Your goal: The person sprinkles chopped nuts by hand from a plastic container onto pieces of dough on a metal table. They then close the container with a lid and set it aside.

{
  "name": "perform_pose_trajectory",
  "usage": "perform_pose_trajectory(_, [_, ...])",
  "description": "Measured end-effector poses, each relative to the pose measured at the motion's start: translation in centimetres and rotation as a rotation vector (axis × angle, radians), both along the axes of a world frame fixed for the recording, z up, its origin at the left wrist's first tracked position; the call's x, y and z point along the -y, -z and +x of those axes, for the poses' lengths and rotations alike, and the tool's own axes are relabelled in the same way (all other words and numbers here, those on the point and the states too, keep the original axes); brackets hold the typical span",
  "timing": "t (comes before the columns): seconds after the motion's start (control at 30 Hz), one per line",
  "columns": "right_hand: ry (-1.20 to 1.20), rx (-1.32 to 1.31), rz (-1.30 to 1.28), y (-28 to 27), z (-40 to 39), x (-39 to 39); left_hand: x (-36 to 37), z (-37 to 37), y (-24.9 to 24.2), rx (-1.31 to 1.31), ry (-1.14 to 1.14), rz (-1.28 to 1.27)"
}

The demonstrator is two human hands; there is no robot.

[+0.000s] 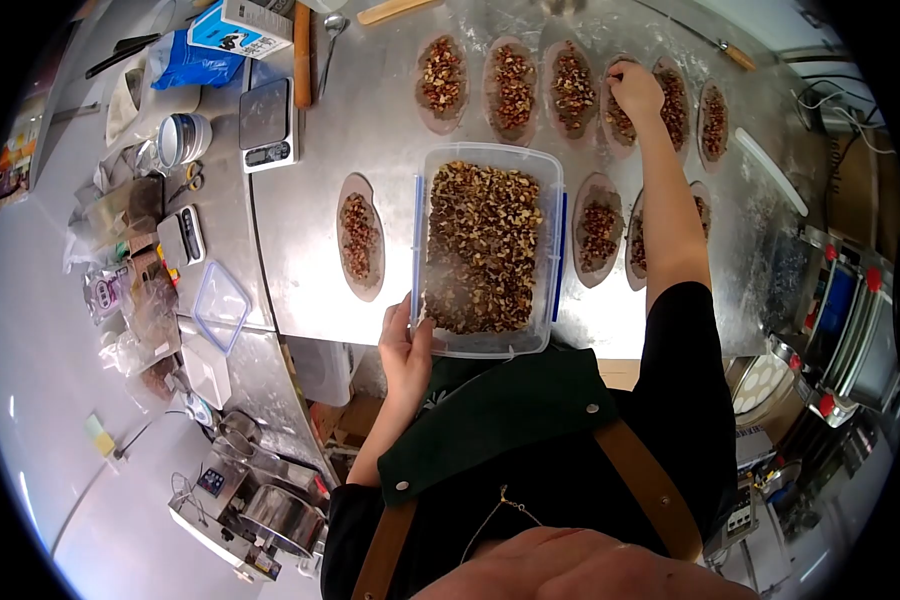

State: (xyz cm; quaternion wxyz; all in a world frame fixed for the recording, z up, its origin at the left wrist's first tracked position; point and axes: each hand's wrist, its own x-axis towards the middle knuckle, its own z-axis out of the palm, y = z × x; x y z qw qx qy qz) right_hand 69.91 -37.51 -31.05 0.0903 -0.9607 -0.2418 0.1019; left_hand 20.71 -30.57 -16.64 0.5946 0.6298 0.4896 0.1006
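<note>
My left hand grips the lower left corner of a clear plastic container, its thumb over the rim. A layer of chopped nuts mixed with dark bits covers the bottom of it. At the upper right, my right hand is lowered over a flat oval of brown dough, fingers drawn together at the nuts on it. Whatever the fingertips hold is hidden. Similar nut-topped dough ovals lie on both sides, such as one dough piece in the back row and another left of the container.
A kitchen scale, a rolling pin and a spoon lie at the upper left of the metal table. A milk carton stands behind them. A white plastic strip is at the right edge.
</note>
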Motion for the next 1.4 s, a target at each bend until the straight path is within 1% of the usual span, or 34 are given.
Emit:
perform_pose_trajectory(0.1, [0.017,-0.017,-0.026,-0.5,-0.3,-0.5,0.0,-0.5,0.7,-0.013,0.028,0.039])
perform_pose_trajectory(0.2, [0.052,0.022,0.131,0.2,1.2,0.8,0.0,-0.2,0.3,-0.013,0.002,0.004])
perform_pose_trajectory(0.3, [0.176,-0.107,0.335,1.2,4.1,3.9,0.0,0.3,-0.5,-0.002,-0.034,-0.048])
perform_pose_trajectory(0.33, [0.18,-0.112,0.397,1.1,4.5,4.8,0.0,0.3,-0.5,0.003,-0.042,-0.062])
perform_pose_trajectory(0.43, [0.165,-0.207,0.4,0.7,4.5,6.1,-0.1,0.3,-0.4,0.004,-0.021,-0.053])
perform_pose_trajectory(0.53, [0.172,-0.169,0.387,0.6,3.7,6.0,0.0,0.2,-0.2,0.008,-0.019,-0.058])
perform_pose_trajectory(0.67, [0.199,-0.173,0.445,2.7,4.2,6.0,0.1,0.1,-0.1,0.008,0.004,-0.043])
perform_pose_trajectory(0.87, [0.216,-0.197,0.548,4.2,4.5,6.3,0.4,0.4,-0.3,0.015,0.002,-0.048])
perform_pose_trajectory(0.97, [0.341,-0.184,0.48,2.3,3.9,5.5,0.4,0.2,0.0,0.024,0.007,-0.039])
perform_pose_trajectory(1.07, [0.384,-0.258,0.596,3.2,5.1,5.7,0.4,0.0,0.3,0.027,0.013,-0.03])
perform_pose_trajectory(1.17, [0.373,-0.576,0.68,1.5,5.4,6.0,0.5,0.1,0.1,0.037,-0.007,-0.056])
perform_pose_trajectory(1.27, [0.248,-0.48,0.846,2.1,5.3,6.0,0.4,0.3,-0.1,0.031,0.0,-0.059])
perform_pose_trajectory(1.37, [0.217,-0.374,0.619,0.8,4.3,5.3,0.4,0.4,-0.3,0.03,0.005,-0.059])
perform_pose_trajectory(1.4, [0.144,-0.258,0.513,0.7,4.2,5.2,0.4,0.4,-0.4,0.03,0.003,-0.062])
